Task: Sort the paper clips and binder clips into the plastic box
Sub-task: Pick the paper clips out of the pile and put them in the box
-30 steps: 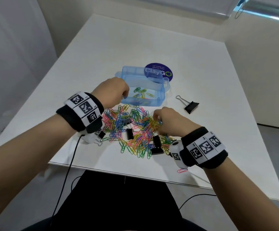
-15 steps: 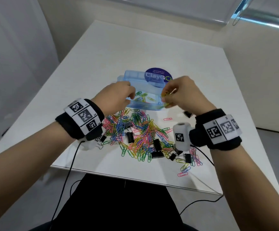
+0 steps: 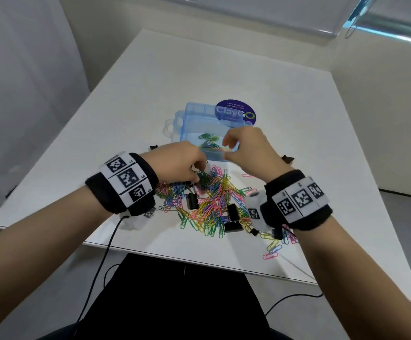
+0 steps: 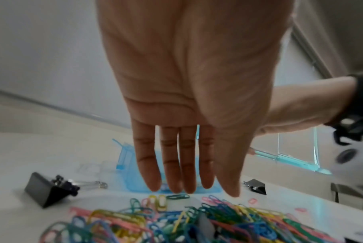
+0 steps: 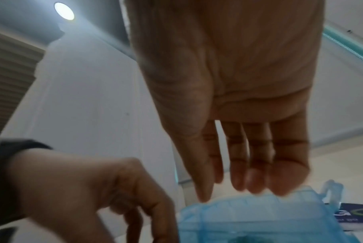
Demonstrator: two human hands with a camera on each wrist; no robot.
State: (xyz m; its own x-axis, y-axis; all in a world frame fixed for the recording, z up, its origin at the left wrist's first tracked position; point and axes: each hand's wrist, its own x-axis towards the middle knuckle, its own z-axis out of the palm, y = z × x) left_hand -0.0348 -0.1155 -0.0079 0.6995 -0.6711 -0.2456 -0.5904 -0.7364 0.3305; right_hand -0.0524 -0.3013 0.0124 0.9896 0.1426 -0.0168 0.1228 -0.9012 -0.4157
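A few paper clips (image 3: 209, 142) lie in the plastic box (image 3: 194, 119); most, with the binder clips (image 3: 191, 201), remain piled on the near surface (image 3: 150, 82); right hand (image 3: 251, 153) spread over the box, left hand (image 3: 175, 163) fingers extended above the pile

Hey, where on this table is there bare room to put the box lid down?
Bare: the far table beyond the blue box and purple sticker, and the left side beside the left hand. Crowded: the clip pile near the front edge, with strays trailing right under the right hand.
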